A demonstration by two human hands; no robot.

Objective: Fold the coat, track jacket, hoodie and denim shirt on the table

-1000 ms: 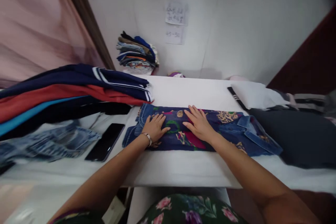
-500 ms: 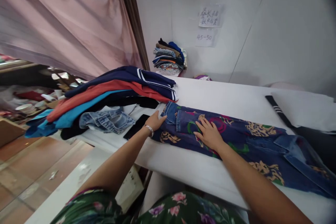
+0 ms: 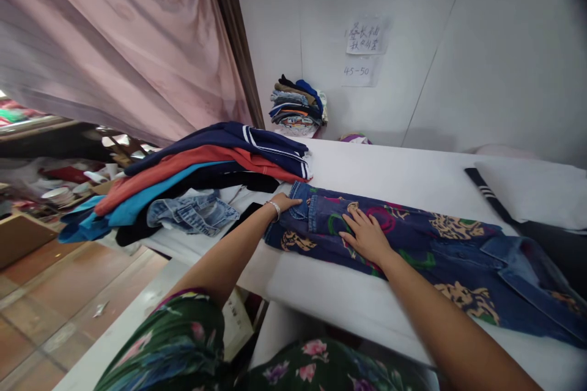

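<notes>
A dark blue denim jacket (image 3: 413, 232) with tan, green and pink prints lies folded into a long strip on the white table. Its collar is toward the right and its hem and a cuff toward the left. At that left end my left hand (image 3: 284, 201) grips the edge, thumb on top and the other fingers mostly hidden. My right hand (image 3: 367, 235) rests flat on the printed cloth near the middle, fingers spread. A light blue denim garment (image 3: 192, 212) lies left of my left hand, and a black phone-like object is partly covered by my left forearm.
Navy, red, blue and black garments (image 3: 197, 159) are heaped at the left, hanging over the table edge. Folded clothes (image 3: 298, 104) are stacked by the wall. White and black clothing (image 3: 532, 195) lies at the right. The white table (image 3: 389, 171) runs along the wall.
My left hand has shifted slightly right and farther onto the jacket's left end. My right hand stays flat in about the same spot. The view has tilted a little.
</notes>
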